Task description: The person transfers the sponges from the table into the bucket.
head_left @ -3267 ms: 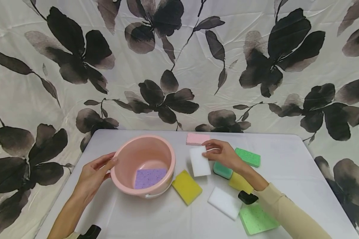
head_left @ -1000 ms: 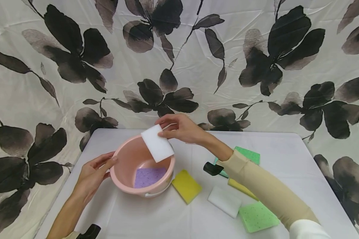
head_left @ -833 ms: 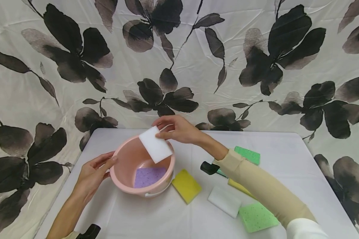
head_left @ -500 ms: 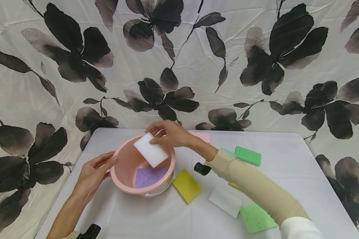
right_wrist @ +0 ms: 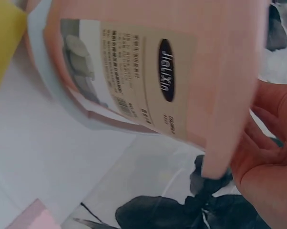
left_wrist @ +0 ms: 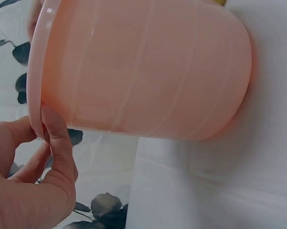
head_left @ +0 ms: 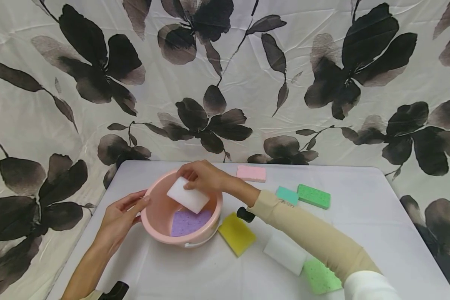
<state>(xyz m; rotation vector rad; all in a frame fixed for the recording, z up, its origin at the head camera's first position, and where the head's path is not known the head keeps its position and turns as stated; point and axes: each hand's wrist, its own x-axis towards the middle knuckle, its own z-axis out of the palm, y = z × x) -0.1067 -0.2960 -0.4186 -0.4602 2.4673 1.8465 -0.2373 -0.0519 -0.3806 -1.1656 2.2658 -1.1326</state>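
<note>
A pink bucket [head_left: 155, 225] stands on the white-covered table, a purple sponge [head_left: 187, 223] lying at its bottom. My left hand [head_left: 120, 218] pinches the bucket's left rim between thumb and fingers; the left wrist view shows the same grip on the rim [left_wrist: 35, 86]. Inside the bucket's mouth, my right hand [head_left: 202, 177] holds a white sponge [head_left: 187, 196] by its upper edge, tilted above the purple one. From the right wrist, the bucket's labelled side [right_wrist: 138, 76] hides the sponge, and the fingers [right_wrist: 258, 143] reach over the rim.
Right of the bucket lie a yellow sponge [head_left: 237, 234], a second white sponge [head_left: 285, 252] and a light green sponge [head_left: 320, 277]. Farther back are a pink sponge [head_left: 251, 173], a teal sponge [head_left: 287, 195] and a green sponge [head_left: 314, 196]. The right sleeve [head_left: 315, 233] passes over part of them.
My right hand took the white sponge from the table beside the bucket, carried it left over the rim and lowered it into the bucket. The left hand has stayed on the rim.
</note>
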